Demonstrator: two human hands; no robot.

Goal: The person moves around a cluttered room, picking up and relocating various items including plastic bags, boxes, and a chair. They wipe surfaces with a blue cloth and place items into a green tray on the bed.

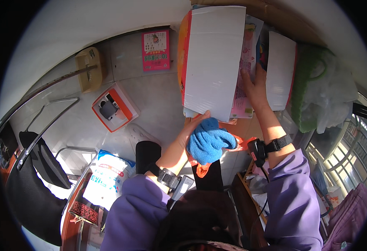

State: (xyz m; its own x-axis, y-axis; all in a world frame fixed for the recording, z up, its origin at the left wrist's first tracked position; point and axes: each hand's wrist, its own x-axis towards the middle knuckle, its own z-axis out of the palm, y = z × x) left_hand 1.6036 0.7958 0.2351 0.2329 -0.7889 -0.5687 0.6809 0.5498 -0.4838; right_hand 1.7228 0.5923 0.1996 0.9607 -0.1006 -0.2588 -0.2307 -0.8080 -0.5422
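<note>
A bunched blue towel cloth (pixel 211 141) is in my left hand (pixel 193 125), whose thumb lies at the lower edge of a large white board (pixel 214 59). The other fingers of that hand are hidden by the cloth. My right hand (pixel 255 86) is at the edge of a pink printed booklet (pixel 241 94), thumb on its face and fingertips partly hidden in the dark gap. Right of that gap stands a narrower white panel (pixel 280 69) with a red edge. An orange plastic bag (pixel 203 169) shows under the cloth.
On the tiled floor lie a pink book (pixel 156 51), an open orange-and-white box (pixel 114 108) with small devices, and a tan dustpan (pixel 90 70). A metal-framed black chair (pixel 36 188) and a white printed bag (pixel 108 178) are at left. Clear plastic with green trim (pixel 315 88) stands right.
</note>
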